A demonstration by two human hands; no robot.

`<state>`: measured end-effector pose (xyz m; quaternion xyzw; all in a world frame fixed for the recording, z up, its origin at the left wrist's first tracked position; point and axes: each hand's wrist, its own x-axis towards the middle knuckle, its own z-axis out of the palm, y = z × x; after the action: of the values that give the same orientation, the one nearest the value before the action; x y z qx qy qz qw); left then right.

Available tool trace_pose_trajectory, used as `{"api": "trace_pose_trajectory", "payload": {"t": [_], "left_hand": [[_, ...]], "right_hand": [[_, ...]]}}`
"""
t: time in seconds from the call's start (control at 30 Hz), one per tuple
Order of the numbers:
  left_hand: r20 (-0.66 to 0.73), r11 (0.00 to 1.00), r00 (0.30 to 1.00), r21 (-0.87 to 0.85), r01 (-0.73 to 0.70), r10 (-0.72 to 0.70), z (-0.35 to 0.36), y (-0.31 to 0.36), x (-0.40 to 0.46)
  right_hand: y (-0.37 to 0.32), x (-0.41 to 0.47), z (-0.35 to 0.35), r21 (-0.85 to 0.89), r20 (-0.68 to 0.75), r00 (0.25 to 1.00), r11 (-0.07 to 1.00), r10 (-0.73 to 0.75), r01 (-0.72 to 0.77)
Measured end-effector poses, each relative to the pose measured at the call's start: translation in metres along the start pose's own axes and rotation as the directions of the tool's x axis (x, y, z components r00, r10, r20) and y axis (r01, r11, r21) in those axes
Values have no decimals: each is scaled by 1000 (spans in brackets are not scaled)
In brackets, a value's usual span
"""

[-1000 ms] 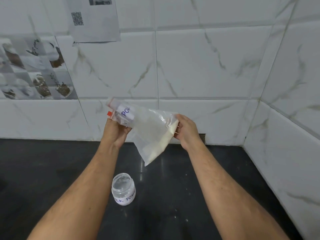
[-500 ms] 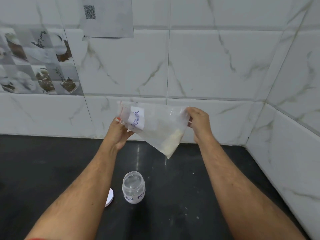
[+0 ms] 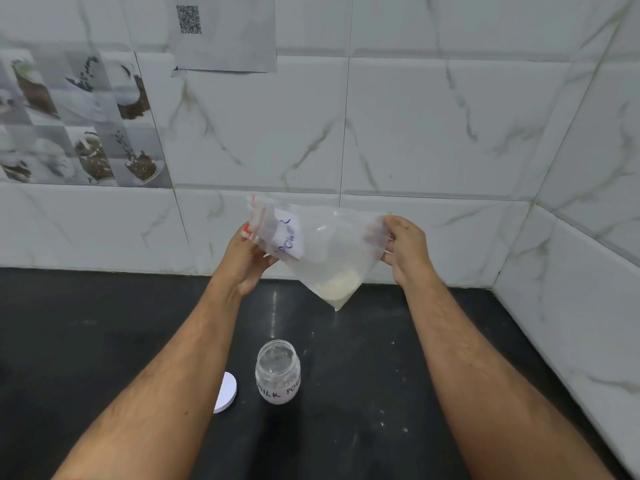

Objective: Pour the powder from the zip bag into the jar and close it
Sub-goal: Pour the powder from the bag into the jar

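From the head view, both hands are holding a clear zip bag (image 3: pixel 322 251) up in the middle of the frame, above the black desk (image 3: pixel 104 341) and in front of the tiled wall (image 3: pixel 433 133). The left hand (image 3: pixel 247 258) is gripping the bag's zip end, where a red strip and a white label with blue writing are showing. The right hand (image 3: pixel 403 249) is pinching the opposite end between thumb and curled fingers. The bag is hanging tilted between them, with one corner pointing down, and the pale powder (image 3: pixel 337 285) is sitting gathered in that low corner.

Below the bag, in the lower middle of the frame, a small clear jar (image 3: pixel 277 372) is standing upright on the desk with its mouth open and a handwritten label across its lower part. A white lid (image 3: pixel 227 393) is lying flat on the desk just left of the jar, partly hidden by the left forearm. A sheet of paper (image 3: pixel 225 32) with a printed square code is hanging on the wall at the upper middle of the frame.
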<state>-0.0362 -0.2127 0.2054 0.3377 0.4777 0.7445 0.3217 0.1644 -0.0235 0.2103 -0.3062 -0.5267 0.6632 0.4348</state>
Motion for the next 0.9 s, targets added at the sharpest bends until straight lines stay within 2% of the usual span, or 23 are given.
{"api": "trace_pose_trajectory", "payload": {"t": [0.1,0.2,0.33,0.47,0.57,0.7,0.8,0.83,0.9], "left_hand": [[31,999,999,39,-10,9,23,11,4],[-22,997,1000,72,1,0,54,21,11],[-71,997,997,66,32,-27,99,35,15],[-129,1000,991,-9,22,-23,132,47,21],[-199,998,980,-68,16,-29,151,50,24],[-282,988,958,-153,15,-58,163,49,23],[-319,990,945,-139,20,-65,157,45,19],[-324,992,944,-127,19,-60,152,44,17],[-332,995,942,-92,23,-52,135,44,13]], "right_hand": [[7,0,-4,85,-39,997,995,61,-57],[26,0,-2,274,-61,984,951,167,-144],[67,-14,3,648,83,974,731,210,-213],[114,-42,10,795,142,940,530,309,-294],[122,-57,29,894,150,952,375,266,-246],[96,-50,45,987,29,985,148,168,-54],[75,-40,45,1000,0,996,6,85,-1],[70,-38,44,1000,-7,999,-18,40,7],[60,-36,38,1000,-29,999,11,-30,29]]}}
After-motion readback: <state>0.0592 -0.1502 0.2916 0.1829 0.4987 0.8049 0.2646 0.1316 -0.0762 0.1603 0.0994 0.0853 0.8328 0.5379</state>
